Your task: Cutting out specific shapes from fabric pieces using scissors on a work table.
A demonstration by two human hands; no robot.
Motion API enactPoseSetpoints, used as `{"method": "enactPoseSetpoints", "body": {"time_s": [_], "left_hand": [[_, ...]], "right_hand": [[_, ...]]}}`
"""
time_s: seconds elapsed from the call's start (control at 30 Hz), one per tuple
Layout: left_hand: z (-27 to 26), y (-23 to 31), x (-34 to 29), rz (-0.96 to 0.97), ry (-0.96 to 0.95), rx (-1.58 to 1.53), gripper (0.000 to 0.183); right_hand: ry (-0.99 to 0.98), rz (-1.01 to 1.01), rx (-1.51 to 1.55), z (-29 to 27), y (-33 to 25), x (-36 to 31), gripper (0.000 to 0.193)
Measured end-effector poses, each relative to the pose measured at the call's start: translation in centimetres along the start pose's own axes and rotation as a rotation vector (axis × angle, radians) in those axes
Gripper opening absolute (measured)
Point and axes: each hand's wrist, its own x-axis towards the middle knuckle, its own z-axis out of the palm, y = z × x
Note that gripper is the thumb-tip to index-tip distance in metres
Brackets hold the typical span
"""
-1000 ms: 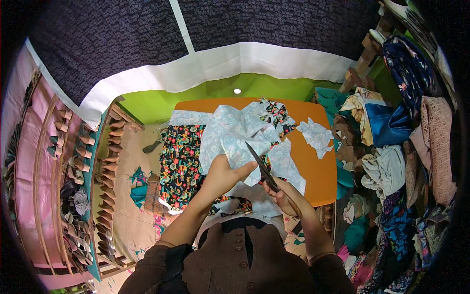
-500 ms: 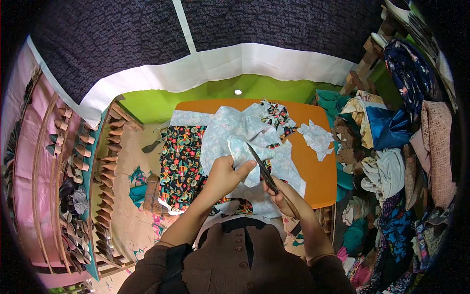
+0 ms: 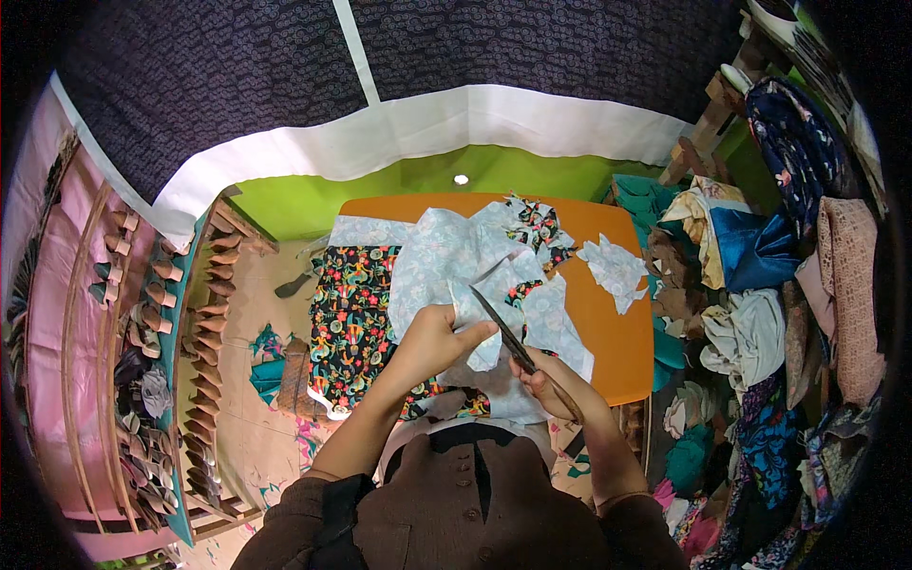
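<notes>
Where the dark curtain [image 3: 237, 85] with its white hem fills the far side, a green wall strip [image 3: 380, 185] shows beneath it, and the orange table [image 3: 617, 332] stands just in front. Heaped clothes [image 3: 760, 285] crowd the table's right edge, touching it, so little free room shows there. On the left a gap of tan floor [image 3: 247, 380] runs between the table and a rack of shoes [image 3: 199, 313], the widest open space in view. A black floral cloth [image 3: 356, 318] covers the table's left part and hangs over its near edge. Pale blue cloth [image 3: 446, 256] lies across the middle, reaching nearly to the far edge; bare orange shows only along the right side and far corner, where a small blue scrap [image 3: 616, 271] lies apart. The left hand [image 3: 432, 342] is closed on a raised fold of the blue cloth, fingers pinching its cut edge. The right hand [image 3: 560, 385] grips scissors [image 3: 503, 332], blades narrowly parted, tips pointing up-left into the cloth just beside the left fingers. Both hands hover over the table's near edge, close to the person's brown jacket [image 3: 456, 503].
</notes>
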Motion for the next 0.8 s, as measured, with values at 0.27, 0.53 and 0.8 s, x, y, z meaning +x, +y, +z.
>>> {"method": "enactPoseSetpoints", "body": {"time_s": [0.27, 0.53, 0.8], "left_hand": [[0.7, -0.8, 0.1, 0.032, 0.107, -0.203, 0.028], [1.7, -0.8, -0.3, 0.059, 0.176, -0.173, 0.026], [1.5, -1.1, -0.3, 0.081, 0.147, -0.15, 0.029]], "right_hand": [[0.061, 0.005, -0.084, 0.1, -0.2, -0.2, 0.075], [0.087, -0.028, 0.116, 1.2, 0.3, 0.1, 0.076], [0.063, -0.067, 0.185, 1.6, 0.7, -0.3, 0.077]]}}
